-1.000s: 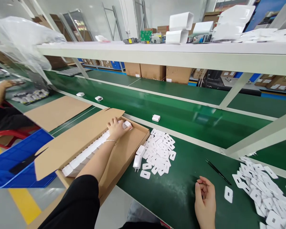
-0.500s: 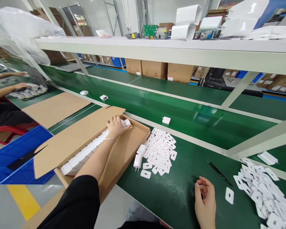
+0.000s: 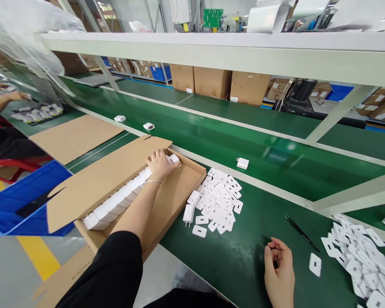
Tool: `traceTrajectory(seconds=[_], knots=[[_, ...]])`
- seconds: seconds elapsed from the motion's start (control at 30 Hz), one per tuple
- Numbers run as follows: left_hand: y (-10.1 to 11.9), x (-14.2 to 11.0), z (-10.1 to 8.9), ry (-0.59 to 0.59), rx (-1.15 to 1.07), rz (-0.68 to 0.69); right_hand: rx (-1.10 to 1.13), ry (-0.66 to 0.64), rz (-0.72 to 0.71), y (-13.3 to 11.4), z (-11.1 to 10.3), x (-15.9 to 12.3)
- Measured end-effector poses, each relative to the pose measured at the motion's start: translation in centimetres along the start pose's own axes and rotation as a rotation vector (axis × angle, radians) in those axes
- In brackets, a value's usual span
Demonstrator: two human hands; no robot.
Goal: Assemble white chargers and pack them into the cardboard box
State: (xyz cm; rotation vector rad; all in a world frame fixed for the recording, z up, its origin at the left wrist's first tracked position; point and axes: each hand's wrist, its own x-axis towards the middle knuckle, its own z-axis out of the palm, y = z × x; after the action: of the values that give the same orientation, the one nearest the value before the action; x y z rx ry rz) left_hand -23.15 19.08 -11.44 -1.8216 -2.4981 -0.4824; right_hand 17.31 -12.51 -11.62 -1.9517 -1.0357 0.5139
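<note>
My left hand [image 3: 160,164] reaches into an open cardboard box [image 3: 190,184], its fingers wrapped over the far end of a row of white chargers [image 3: 115,203]. The row stands along the box's left wall; the hand hides part of it. Resting on the green bench, my right hand [image 3: 279,271] is loosely curled and holds nothing, with a gap between thumb and fingers. Near it lie black tweezers [image 3: 301,232] and one white faceplate [image 3: 315,264]. Beside the box, two white chargers [image 3: 188,213] lie against a pile of white faceplates [image 3: 220,199].
A second faceplate pile [image 3: 361,256] is at right. Beyond the bench runs a green conveyor belt [image 3: 205,141] carrying white chargers [image 3: 242,163]. A shelf [image 3: 211,49] spans overhead. A blue bin [image 3: 32,201] and another person's arm [image 3: 6,100] are at left.
Chargers on the belt have moved to the right. The view has shifted slightly. My left hand stays at the charger row, and my right hand stays on the bench, fingers a little more curled.
</note>
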Motion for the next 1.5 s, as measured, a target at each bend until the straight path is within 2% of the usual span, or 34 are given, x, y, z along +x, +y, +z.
traceTrajectory(seconds=[0.37, 0.53, 0.93, 1.4, 1.5], knots=[[1.0, 0.6, 0.4, 0.033, 0.003, -0.051, -0.096, -0.014, -0.018, -0.6, -0.1, -0.2], [0.8, 0.9, 0.3, 0.014, 0.015, -0.044, -0.123, -0.012, -0.012, -0.5, 0.0, -0.2], [0.9, 0.2, 0.8, 0.071, 0.060, 0.017, -0.094, -0.022, -0.017, 0.0, -0.2, 0.0], [1.7, 0.0, 0.4, 0.025, 0.094, -0.021, -0.086, -0.034, -0.002, -0.5, -0.1, -0.1], [1.6, 0.1, -0.4, -0.016, 0.110, 0.006, -0.070, -0.047, 0.009, -0.5, 0.0, 0.1]])
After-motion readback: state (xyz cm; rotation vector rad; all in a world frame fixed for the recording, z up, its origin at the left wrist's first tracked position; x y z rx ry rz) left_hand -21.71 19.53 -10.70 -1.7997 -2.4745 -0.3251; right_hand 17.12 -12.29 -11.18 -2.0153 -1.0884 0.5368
